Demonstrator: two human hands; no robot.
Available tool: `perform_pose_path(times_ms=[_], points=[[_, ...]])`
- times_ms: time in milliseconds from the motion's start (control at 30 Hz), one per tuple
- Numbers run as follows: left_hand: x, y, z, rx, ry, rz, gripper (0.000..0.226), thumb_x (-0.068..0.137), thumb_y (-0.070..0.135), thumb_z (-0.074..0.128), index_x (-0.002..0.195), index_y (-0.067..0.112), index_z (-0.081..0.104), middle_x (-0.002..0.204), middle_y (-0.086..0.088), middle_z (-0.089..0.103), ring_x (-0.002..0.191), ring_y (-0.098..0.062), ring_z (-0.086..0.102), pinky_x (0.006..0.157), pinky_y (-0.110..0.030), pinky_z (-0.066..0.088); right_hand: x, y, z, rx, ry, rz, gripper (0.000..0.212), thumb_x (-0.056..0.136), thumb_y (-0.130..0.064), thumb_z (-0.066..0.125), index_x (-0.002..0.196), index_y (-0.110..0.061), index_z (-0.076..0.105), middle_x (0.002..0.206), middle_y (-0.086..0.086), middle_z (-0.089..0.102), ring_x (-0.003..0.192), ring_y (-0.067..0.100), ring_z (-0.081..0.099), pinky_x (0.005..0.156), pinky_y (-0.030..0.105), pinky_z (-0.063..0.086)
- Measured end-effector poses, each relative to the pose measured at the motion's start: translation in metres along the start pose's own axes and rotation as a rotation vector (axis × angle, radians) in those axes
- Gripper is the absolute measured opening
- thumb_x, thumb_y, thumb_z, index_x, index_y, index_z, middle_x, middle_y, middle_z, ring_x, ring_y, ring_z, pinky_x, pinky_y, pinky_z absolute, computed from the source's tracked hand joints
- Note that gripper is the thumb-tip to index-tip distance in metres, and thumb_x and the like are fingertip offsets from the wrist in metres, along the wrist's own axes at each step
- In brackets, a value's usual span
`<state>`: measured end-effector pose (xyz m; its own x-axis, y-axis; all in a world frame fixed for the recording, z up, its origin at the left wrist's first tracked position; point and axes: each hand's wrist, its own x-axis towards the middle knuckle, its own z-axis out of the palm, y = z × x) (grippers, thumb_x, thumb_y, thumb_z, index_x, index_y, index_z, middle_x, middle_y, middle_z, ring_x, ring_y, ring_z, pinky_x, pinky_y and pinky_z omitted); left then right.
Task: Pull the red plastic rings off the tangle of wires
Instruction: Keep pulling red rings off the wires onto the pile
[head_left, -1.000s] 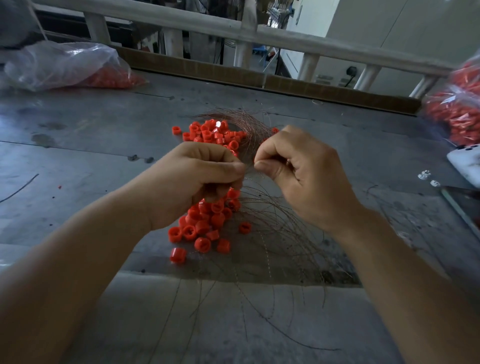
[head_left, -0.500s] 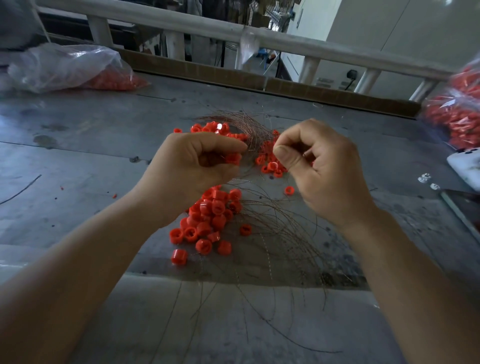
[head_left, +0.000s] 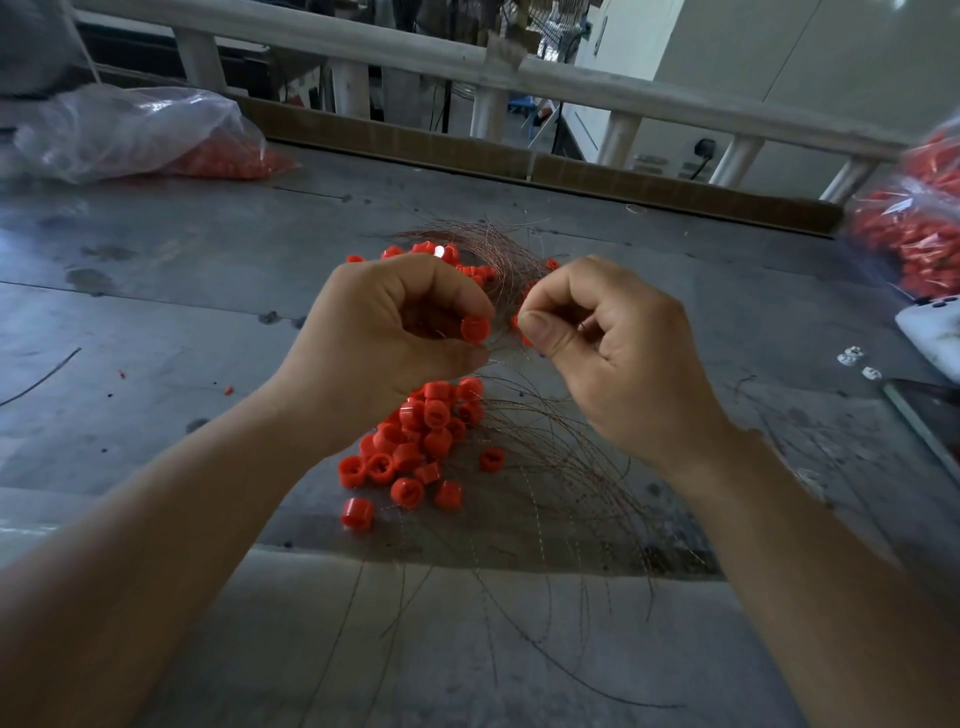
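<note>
Noting left hand (head_left: 387, 340) above the ring pile (head_left: 422, 441), grip clamped on one red ring (head_left: 475, 329); right hand (head_left: 613, 358) above the pile's right edge, grip pinched on a strand of the wire tangle (head_left: 553, 460). Hands have drawn together since a moment ago; we judge another pull beginning.

From my remote feed: a scuffed grey metal table (head_left: 156, 312) carries a heap of loose red rings (head_left: 415, 441) just beside a spread tangle of thin wires (head_left: 550, 467); a clear bag (head_left: 130, 130) of red pieces lies far left, another bag (head_left: 914, 234) at the right edge, two small white pieces (head_left: 852, 357) near it
</note>
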<state>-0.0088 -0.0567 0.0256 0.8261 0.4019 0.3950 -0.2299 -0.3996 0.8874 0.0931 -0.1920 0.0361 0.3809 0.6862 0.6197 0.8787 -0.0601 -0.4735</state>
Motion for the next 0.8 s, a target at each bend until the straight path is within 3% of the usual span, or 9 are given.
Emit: perform_pose_path(times_ms=[200, 400, 667, 800], points=[[-0.0016, 0.0029, 0.0, -0.015, -0.013, 0.018, 0.023, 0.051, 0.026, 0.07, 0.073, 0.024, 0.065, 0.079, 0.004, 0.071, 0.068, -0.009, 0.067, 0.066, -0.019, 0.055, -0.0013, -0.0029, 0.005, 0.01, -0.054, 0.006, 0.01, 0.082, -0.014, 0.059, 0.078, -0.006, 0.062, 0.072, -0.003, 0.058, 0.069, 0.005, 0.053, 0.062, 0.007, 0.038], [-0.0028, 0.004, 0.0001, -0.063, -0.003, 0.021, 0.024, 0.05, 0.025, 0.071, 0.073, 0.023, 0.065, 0.077, 0.005, 0.071, 0.069, -0.011, 0.068, 0.065, -0.021, 0.056, -0.002, -0.0033, 0.0041, 0.023, -0.06, 0.035, 0.007, 0.081, -0.018, 0.058, 0.076, -0.014, 0.06, 0.07, -0.019, 0.051, 0.064, -0.006, 0.048, 0.06, 0.005, 0.036], [-0.0055, 0.0076, 0.0015, -0.088, -0.029, 0.046, 0.025, 0.05, 0.03, 0.07, 0.074, 0.022, 0.065, 0.075, 0.006, 0.071, 0.071, -0.01, 0.068, 0.067, -0.017, 0.054, -0.0031, -0.0053, 0.0035, 0.017, -0.087, 0.058, 0.008, 0.082, -0.018, 0.059, 0.075, -0.018, 0.057, 0.066, -0.02, 0.047, 0.06, -0.005, 0.047, 0.057, 0.007, 0.035], [-0.0037, 0.0044, -0.0024, -0.295, -0.08, -0.031, 0.03, 0.054, 0.017, 0.078, 0.083, 0.02, 0.072, 0.082, 0.0, 0.073, 0.079, -0.013, 0.07, 0.07, -0.017, 0.053, -0.0018, -0.0046, -0.0013, 0.029, -0.055, 0.083, 0.01, 0.084, -0.016, 0.058, 0.074, -0.016, 0.057, 0.063, -0.019, 0.048, 0.058, -0.004, 0.049, 0.055, 0.008, 0.035]])
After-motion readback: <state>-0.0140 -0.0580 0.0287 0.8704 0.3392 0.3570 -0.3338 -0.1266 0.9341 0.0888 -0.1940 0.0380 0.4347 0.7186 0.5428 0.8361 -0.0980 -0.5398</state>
